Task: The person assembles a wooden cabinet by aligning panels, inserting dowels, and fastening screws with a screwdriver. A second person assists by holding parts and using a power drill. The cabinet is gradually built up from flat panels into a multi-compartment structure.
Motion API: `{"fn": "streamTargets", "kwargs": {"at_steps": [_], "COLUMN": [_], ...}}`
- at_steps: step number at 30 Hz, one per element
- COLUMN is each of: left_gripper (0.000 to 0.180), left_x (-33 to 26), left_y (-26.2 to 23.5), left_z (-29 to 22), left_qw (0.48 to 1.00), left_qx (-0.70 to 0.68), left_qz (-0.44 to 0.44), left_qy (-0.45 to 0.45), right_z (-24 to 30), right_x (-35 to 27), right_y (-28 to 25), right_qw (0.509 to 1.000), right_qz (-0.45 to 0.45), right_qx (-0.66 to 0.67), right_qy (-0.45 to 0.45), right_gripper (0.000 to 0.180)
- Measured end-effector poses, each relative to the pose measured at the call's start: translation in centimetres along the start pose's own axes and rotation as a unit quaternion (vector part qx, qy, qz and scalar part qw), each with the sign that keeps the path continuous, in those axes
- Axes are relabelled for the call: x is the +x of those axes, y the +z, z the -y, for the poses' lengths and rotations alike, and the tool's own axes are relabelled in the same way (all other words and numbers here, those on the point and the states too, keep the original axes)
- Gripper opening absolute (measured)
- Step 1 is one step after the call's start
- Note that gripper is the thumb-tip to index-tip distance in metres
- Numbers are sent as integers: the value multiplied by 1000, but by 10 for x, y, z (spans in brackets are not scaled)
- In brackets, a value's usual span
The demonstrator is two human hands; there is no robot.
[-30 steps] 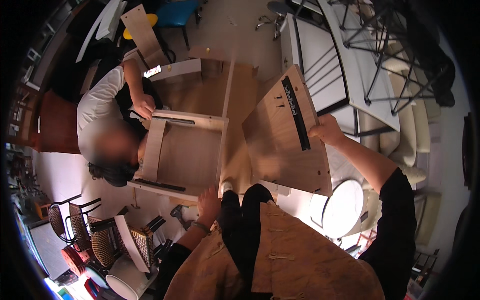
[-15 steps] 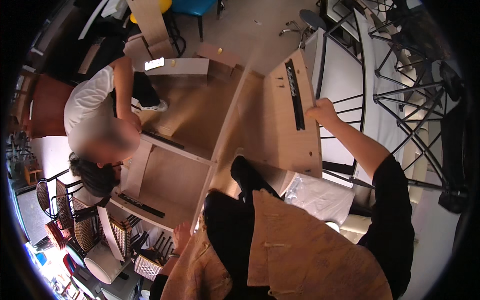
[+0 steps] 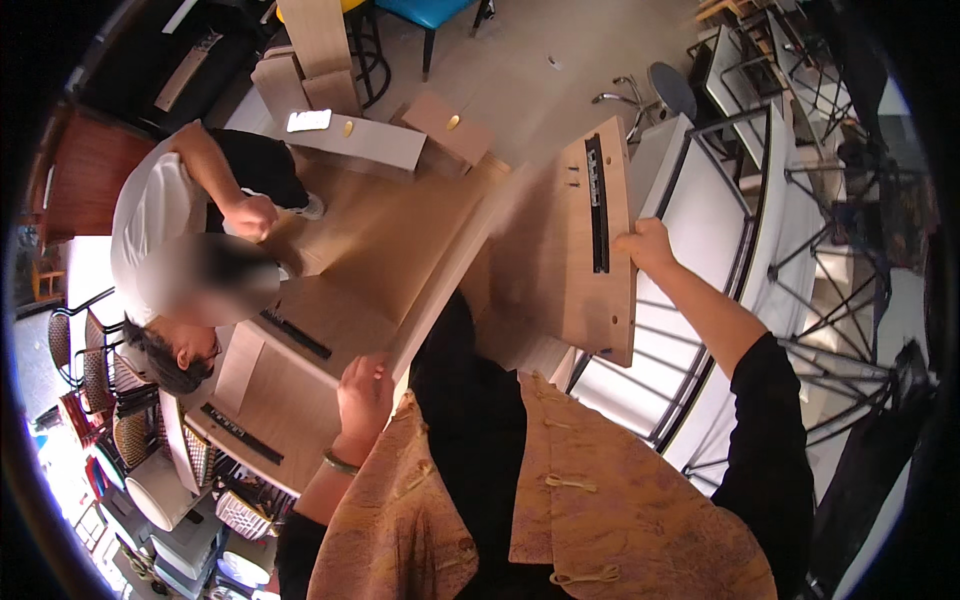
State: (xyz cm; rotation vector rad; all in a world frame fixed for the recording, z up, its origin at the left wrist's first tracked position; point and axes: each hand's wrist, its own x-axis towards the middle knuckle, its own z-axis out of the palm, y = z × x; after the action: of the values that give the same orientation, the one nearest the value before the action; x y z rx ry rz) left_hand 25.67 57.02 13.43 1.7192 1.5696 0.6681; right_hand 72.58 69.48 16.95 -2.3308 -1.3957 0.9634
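My right hand (image 3: pixel 648 246) grips the outer edge of an upright wooden panel (image 3: pixel 560 250), fingers wrapped over it. A black drawer slide (image 3: pixel 597 205) is fixed along the panel, and two small pins stick out beside it. My left hand (image 3: pixel 364 398) is by the corner of a wooden cabinet frame (image 3: pixel 440 275), its fingers loosely bent and apart with nothing visible between them. Whether it touches the frame is hard to tell. More black slides (image 3: pixel 296 332) are on the cabinet boards at the left.
A co-worker in a white shirt (image 3: pixel 150 200) crouches at the left of the cabinet. Loose boards (image 3: pixel 365 145) lie at the far side. Stacked chairs (image 3: pixel 130 440) are at the left, a round stool (image 3: pixel 670 90) at the far right, and black-framed folded tables (image 3: pixel 725 220) behind the panel.
My left hand has moved up and away along the cabinet edge. My right hand keeps hold of the panel. The co-worker's hand has lifted, and my view has shifted.
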Motion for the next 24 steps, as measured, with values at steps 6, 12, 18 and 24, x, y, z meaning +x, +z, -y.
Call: {"fn": "streamTargets", "kwargs": {"at_steps": [6,12,18,24], "left_gripper": [25,30,41,45], "left_x": [101,162,209,246], "left_y": [58,103,139,168], "left_z": [-52,-107,-151,-179], "left_qw": [997,987,986,992], "left_qx": [-55,-95,-69,-66], "left_qz": [41,81,123,90], "left_qy": [40,99,88,63], "right_z": [0,2,13,20], "right_x": [79,146,224,294], "right_y": [-9,-14,-15,5], "right_qw": [998,998,999,1000], "right_qz": [13,-20,-32,-11], "right_qx": [54,53,18,0], "right_qy": [21,5,10,28], "right_gripper": [26,15,31,36]}}
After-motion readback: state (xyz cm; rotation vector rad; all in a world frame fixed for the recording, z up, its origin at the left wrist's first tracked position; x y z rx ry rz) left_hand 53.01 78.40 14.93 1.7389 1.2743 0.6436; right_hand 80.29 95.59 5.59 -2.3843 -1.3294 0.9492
